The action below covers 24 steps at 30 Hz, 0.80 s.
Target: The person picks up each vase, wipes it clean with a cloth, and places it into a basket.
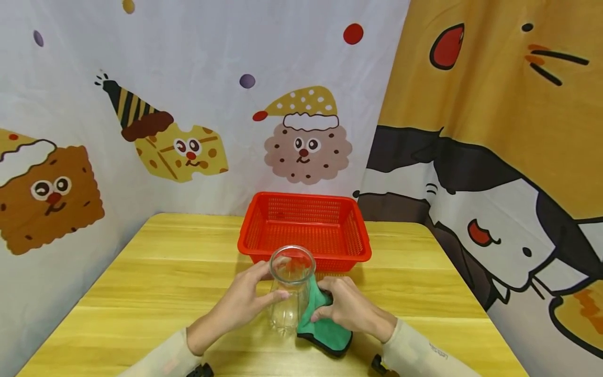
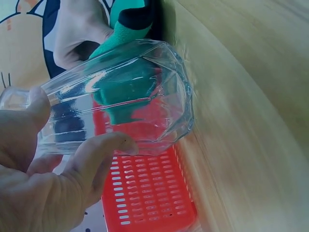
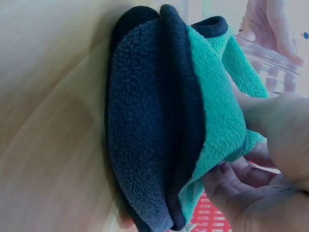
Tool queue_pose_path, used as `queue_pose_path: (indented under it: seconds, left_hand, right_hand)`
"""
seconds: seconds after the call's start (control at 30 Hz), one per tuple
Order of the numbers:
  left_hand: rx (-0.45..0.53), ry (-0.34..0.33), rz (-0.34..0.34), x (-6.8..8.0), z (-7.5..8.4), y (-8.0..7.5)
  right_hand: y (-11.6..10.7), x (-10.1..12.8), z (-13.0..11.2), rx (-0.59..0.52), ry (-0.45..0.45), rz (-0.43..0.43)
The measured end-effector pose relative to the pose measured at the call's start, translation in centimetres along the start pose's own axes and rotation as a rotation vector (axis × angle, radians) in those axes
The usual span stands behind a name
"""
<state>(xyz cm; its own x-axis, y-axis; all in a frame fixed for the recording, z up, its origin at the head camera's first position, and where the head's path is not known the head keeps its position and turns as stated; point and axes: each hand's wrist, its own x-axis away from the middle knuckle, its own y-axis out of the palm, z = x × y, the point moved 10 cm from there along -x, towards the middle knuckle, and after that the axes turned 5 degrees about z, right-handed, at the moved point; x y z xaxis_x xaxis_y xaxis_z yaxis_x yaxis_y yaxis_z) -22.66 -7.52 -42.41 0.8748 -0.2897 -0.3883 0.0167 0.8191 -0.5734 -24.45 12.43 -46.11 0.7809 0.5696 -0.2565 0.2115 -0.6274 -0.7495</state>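
Note:
A clear glass vase with faceted sides and a round rim stands upright at the middle of the table. My left hand grips it near the top, thumb and fingers around its sides; the left wrist view shows the vase's angular base close to the tabletop. My right hand bunches a green cloth with a black edge against the vase's right side. In the right wrist view the folded cloth shows a dark grey face beside the green one, its lower part near the table.
Behind the vase, a red perforated plastic basket sits near the back of the yellow wood-grain table. Cartoon-printed curtains hang around the table's back and sides.

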Motion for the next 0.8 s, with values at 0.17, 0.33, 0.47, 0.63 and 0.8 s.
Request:
queue_pose_path:
  seconds: [0.17,0.33,0.47,0.63,0.8]
  left_hand:
    - [-0.001,0.0,-0.003,0.0,0.1,0.1]
    - [0.001,0.003,-0.001,0.1,0.0,0.1]
    - [0.003,0.013,-0.001,0.2,0.1,0.0]
    - [0.008,0.022,-0.004,0.3,0.1,0.0]
    - [0.015,0.009,-0.006,0.3,0.0,0.0]
  right_hand:
    - [-0.4,0.1,-0.3,-0.021,-0.019,0.028]
    - [-0.6,0.1,-0.6,-0.042,-0.03,0.046]
    - [-0.7,0.1,-0.7,-0.054,-0.039,0.056]
    - [-1.1,0.2,-1.2,-0.065,-0.063,0.084]
    - [-1.6,0.1,-1.7,-0.078,-0.076,0.111]
